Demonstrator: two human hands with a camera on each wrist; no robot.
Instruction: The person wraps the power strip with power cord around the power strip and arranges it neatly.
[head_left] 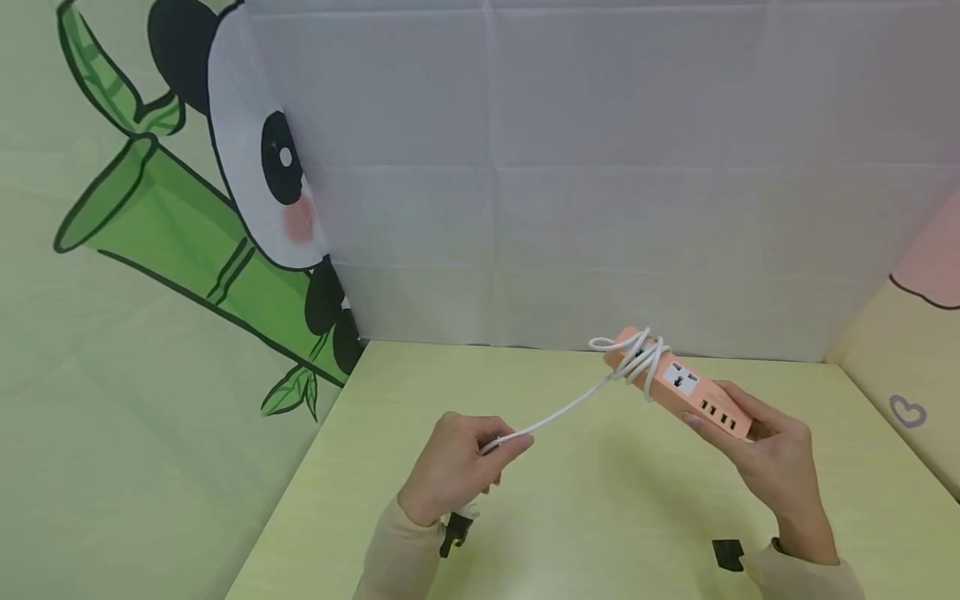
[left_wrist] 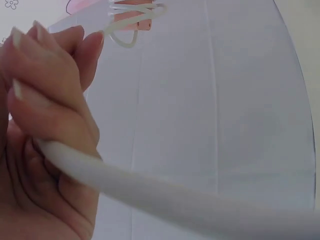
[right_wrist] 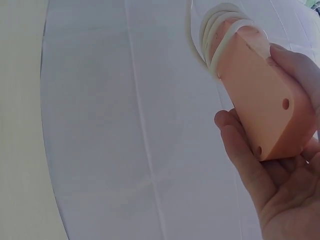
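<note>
An orange-pink power strip (head_left: 701,396) with sockets and several USB ports is held up above the table by my right hand (head_left: 776,454). In the right wrist view, fingers and thumb grip the near end of the power strip (right_wrist: 265,95) from its two sides. Several turns of white cord (head_left: 637,358) wrap round its far end. From there the cord runs taut, sloping down to my left hand (head_left: 461,462), which pinches it between thumb and fingers. The left wrist view shows the cord (left_wrist: 150,192) passing through the curled fingers and out past the palm.
The pale yellow table (head_left: 555,517) spreads beneath both hands. A grey-white cloth wall (head_left: 570,183) stands behind it, with a panda-and-bamboo print (head_left: 187,225) on the left. Small black pieces (head_left: 727,554) show near each wrist.
</note>
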